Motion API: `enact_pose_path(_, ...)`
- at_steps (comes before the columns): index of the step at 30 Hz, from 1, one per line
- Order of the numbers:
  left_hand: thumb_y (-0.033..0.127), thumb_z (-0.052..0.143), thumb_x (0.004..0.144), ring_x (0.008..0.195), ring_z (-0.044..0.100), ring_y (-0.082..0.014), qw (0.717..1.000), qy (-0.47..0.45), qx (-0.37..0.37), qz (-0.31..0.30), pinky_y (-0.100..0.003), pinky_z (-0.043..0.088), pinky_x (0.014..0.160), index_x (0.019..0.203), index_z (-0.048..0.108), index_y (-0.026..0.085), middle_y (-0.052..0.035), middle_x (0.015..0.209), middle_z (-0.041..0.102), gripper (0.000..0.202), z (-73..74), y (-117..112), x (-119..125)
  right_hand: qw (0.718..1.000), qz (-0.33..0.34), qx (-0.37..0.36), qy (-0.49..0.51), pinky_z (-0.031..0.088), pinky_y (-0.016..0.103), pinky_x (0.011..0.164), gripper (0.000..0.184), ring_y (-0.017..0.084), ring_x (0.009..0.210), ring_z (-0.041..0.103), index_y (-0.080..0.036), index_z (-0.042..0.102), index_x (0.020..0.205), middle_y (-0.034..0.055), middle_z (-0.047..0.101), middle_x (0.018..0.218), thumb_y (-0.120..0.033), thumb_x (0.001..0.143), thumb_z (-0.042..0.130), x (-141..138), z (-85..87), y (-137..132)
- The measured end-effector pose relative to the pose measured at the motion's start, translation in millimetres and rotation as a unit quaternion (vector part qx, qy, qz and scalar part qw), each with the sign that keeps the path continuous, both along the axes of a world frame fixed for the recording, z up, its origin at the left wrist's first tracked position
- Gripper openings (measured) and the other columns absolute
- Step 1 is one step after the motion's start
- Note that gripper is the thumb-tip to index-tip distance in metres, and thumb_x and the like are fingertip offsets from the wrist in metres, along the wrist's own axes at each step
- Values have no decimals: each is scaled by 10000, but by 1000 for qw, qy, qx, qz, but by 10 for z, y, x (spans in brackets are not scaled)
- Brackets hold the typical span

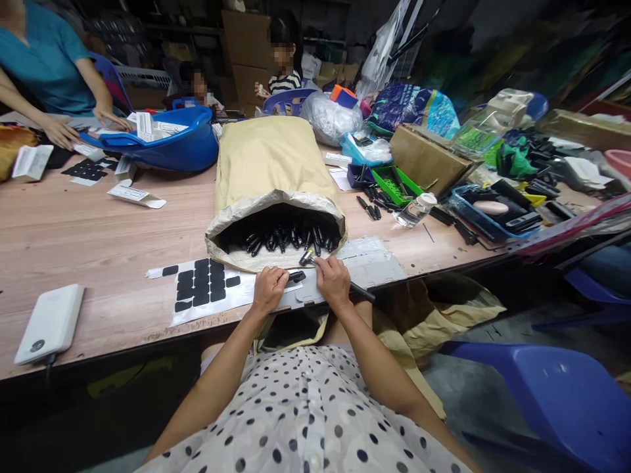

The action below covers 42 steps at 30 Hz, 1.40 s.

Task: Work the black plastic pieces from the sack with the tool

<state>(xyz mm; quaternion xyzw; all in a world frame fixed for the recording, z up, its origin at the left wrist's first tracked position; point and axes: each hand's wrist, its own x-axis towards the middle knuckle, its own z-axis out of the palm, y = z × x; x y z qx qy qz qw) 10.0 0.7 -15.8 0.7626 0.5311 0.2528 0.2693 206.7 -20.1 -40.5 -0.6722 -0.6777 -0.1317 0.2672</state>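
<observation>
In the head view, holds a slim black part [297, 276] in the left hand [270, 289], fingers closed round it, one end jutting right; grips a metal-headed tool [306, 256] in the right hand [334, 281], fist narrow about it, head pointing far and left, dark handle trailing near and right; has the black part over a grey board [372, 263] at the near edge of the table [98, 249]; faces a large tan sack [276, 154], just beyond both hands, mouth open toward the near side, with many black pieces [283, 238] inside; shows, left of the left hand, a white sheet [241, 290] bearing black squares [201, 287]; includes a white cabled device [52, 325] at the near left, a clear bottle [414, 211] right of the sack, a blue basin [197, 141] of white boxes [145, 126] at the far left, and, beyond, a co-worker [54, 69] in teal.
</observation>
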Motion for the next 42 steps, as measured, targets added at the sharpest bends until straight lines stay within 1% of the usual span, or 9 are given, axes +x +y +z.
enact_pose_path(7, 346, 436, 959, 896, 569, -232, 1000, -2, -2, -1, -376, 421, 841, 858, 695, 248, -37, 884, 720, 295, 5, -7, 4, 1000, 2, -17, 1, 348, 295, 728, 273, 211, 843, 447, -249, 721, 1107, 59, 567, 885, -173, 924, 533, 9, -1, -5)
enact_pose_path(24, 334, 414, 955, 871, 562, -234, 1000, 6, -21, 0, -385, 421, 839, 804, 683, 239, -43, 806, 678, 322, 49, -8, 13, 1000, -1, -14, 12, 350, 294, 731, 259, 211, 843, 464, -250, 727, 1082, 60, 583, 885, -178, 917, 540, -2, -7, 8)
enact_pose_path(29, 358, 419, 944, 873, 582, -227, 997, -58, -44, 6, -379, 451, 847, 797, 678, 222, -44, 816, 676, 328, 189, -87, -19, 1000, -1, -12, 10, 345, 297, 724, 263, 211, 837, 463, -246, 724, 1094, 61, 586, 884, -180, 918, 540, -8, -4, 11)
enact_pose_path(31, 412, 397, 954, 856, 591, -219, 990, -118, -78, -22, -359, 472, 817, 820, 683, 214, -46, 834, 670, 373, 277, -232, -62, 1000, -1, -14, 9, 344, 298, 722, 268, 213, 841, 463, -247, 722, 1101, 63, 584, 889, -181, 922, 534, -11, -5, 10)
enact_pose_path(34, 544, 412, 936, 738, 577, -191, 957, -169, -201, -125, -320, 475, 702, 874, 697, 203, -42, 831, 657, 448, 310, -534, -139, 1000, 2, -10, 5, 345, 302, 724, 269, 216, 845, 463, -248, 723, 1105, 64, 581, 884, -185, 928, 531, -8, -11, 5)
enact_pose_path(36, 585, 458, 900, 671, 552, -173, 930, -150, -289, -172, -302, 453, 652, 848, 689, 195, -29, 785, 647, 456, 203, -706, -179, 1000, 4, -6, 2, 347, 306, 730, 263, 218, 843, 461, -247, 725, 1102, 64, 576, 875, -195, 935, 529, -1, -17, 2)
enact_pose_path(37, 583, 475, 887, 656, 545, -168, 921, -128, -325, -173, -296, 444, 643, 824, 677, 193, -21, 755, 642, 444, 109, -764, -191, 1000, 5, -5, 2, 349, 307, 733, 261, 219, 842, 459, -248, 725, 1100, 64, 573, 871, -200, 938, 527, 2, -20, 1)
enact_pose_path(40, 528, 486, 873, 651, 577, -184, 906, -17, -407, -117, -295, 446, 637, 772, 645, 200, -11, 686, 647, 378, -257, -806, -193, 1000, 8, -6, 3, 354, 307, 737, 264, 219, 842, 457, -251, 724, 1103, 64, 565, 867, -202, 940, 522, 8, -31, 1)
enact_pose_path(42, 474, 498, 862, 697, 638, -220, 903, 57, -419, -77, -316, 470, 670, 720, 649, 215, -28, 667, 663, 332, -483, -752, -156, 1000, 8, -7, 4, 356, 306, 737, 272, 218, 845, 459, -251, 723, 1106, 63, 564, 868, -194, 936, 519, 7, -35, 4)
